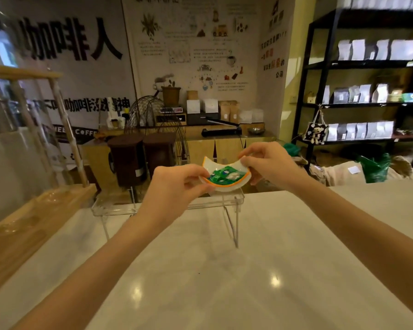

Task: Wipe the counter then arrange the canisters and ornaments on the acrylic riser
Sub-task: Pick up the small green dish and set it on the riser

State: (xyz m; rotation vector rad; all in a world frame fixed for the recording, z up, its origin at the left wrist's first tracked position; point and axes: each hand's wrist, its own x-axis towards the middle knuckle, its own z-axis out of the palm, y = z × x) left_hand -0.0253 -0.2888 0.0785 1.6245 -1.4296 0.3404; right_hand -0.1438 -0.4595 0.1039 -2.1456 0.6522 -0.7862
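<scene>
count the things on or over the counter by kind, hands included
Bare hands: 2, left hand and right hand
Curved white dish with orange rim, holding green packets: 1
Clear acrylic riser: 1
Wooden stand with glass vessel: 1
Total: 5

**Pale Counter, Riser at Its Far Edge**

The counter (224, 270) was a pale, glossy, marble-like slab that mirrored ceiling lights. A clear acrylic riser (119, 207) stood on thin transparent legs at its far edge. To the left, a wooden tray-like base (31, 225) rested on the counter, carrying slim wooden posts and blurred glassware.
</scene>
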